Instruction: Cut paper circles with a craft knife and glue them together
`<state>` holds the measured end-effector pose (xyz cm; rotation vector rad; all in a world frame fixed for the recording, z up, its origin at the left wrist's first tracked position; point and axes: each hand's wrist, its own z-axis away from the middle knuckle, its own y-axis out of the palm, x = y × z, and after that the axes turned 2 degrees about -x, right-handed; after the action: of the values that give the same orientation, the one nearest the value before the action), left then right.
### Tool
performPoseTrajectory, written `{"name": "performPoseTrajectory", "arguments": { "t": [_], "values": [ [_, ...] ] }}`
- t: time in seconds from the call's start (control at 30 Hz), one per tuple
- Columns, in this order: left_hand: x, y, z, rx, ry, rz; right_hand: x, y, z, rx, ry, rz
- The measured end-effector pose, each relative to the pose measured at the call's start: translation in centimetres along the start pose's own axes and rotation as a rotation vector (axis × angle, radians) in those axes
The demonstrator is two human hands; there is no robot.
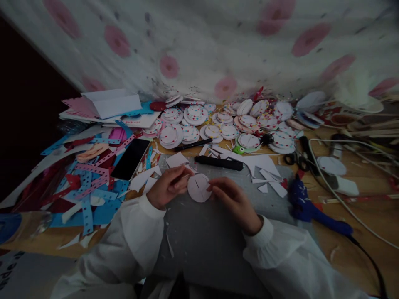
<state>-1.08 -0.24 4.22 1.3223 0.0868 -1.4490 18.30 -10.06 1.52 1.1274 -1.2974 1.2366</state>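
Note:
A white paper disc (199, 189) with dark slits or lines on its face is held up between my hands, above the grey cutting mat (202, 241). My left hand (171, 185) pinches the disc's left edge, fingers curled. At the opposite edge, my right hand (232, 199) has its thumb and forefinger closed on the disc's rim. Just beyond the disc lies a black pen-like tool (218, 162). White paper offcuts (264, 166) are scattered around it, and a paper piece (177, 160) lies behind my left hand.
Layered paper discs with coloured dots (195, 114) crowd the back. Punched strips (90, 182) and a phone (131, 159) lie left. On the right are a blue glue gun (311, 207), a white cable (330, 182) and scissors (297, 161). A patterned curtain (199, 45) hangs behind.

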Motion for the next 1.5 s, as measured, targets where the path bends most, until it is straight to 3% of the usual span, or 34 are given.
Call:
{"name": "performPoseTrajectory", "arguments": {
  "t": [0.1,0.17,0.27,0.4,0.57,0.67,0.7,0.77,0.87,0.97,1.03,1.13,1.27,1.33,1.43,1.5],
  "values": [
    [-1.3,-0.9,0.4,-0.021,-0.016,-0.105,-0.5,0.5,0.0,-0.088,-0.184,0.409],
    [-1.8,-1.4,0.5,-0.083,0.025,-0.281,-0.6,1.0,0.1,-0.035,-0.287,0.637],
    [-1.7,-2.1,0.2,-0.217,0.161,-0.556,-1.0,1.4,-0.1,0.026,-0.307,0.798],
    [-0.8,-3.0,-0.6,-0.427,0.398,-0.589,-2.0,0.6,-0.5,-0.123,-0.33,0.766],
    [-0.9,-3.1,-0.7,-0.637,0.709,-0.732,-1.5,-1.1,-0.5,-0.438,-0.369,0.612],
    [-1.3,-1.7,0.3,-0.718,0.866,-0.764,0.3,-1.1,0.1,-0.454,-0.437,0.507],
    [-1.2,-1.0,0.8,-0.659,0.869,-0.715,1.0,-0.9,0.4,-0.416,-0.47,0.477],
    [-0.7,0.5,1.6,-0.385,0.731,-0.561,2.3,0.0,1.0,-0.333,-0.531,0.427],
    [1.0,2.4,2.2,0.111,0.287,-0.293,3.8,1.3,1.7,-0.257,-0.583,0.41],
    [2.5,2.9,1.9,0.314,0.07,-0.064,4.8,0.6,2.6,-0.176,-0.562,0.513],
    [2.8,2.5,1.5,0.379,0.046,0.033,5.0,-2.0,3.7,-0.135,-0.508,0.651],
    [2.7,1.6,1.0,0.425,0.043,0.139,3.9,-8.0,6.1,-0.368,-0.433,0.964],
    [2.6,0.8,0.6,0.473,-0.007,0.193,-0.2,-15.8,9.3,-0.383,-0.061,1.498],
    [2.7,0.6,0.5,0.493,-0.017,0.182,-2.4,-18.2,10.0,-0.37,0.056,1.495],
    [3.0,0.5,0.4,0.487,-0.004,0.148,-4.3,-20.2,9.8,-0.311,-0.021,1.317],
    [3.3,0.4,0.3,0.455,0.03,0.123,-4.2,-20.9,9.2,-0.273,-0.051,1.18]
  ]
}}
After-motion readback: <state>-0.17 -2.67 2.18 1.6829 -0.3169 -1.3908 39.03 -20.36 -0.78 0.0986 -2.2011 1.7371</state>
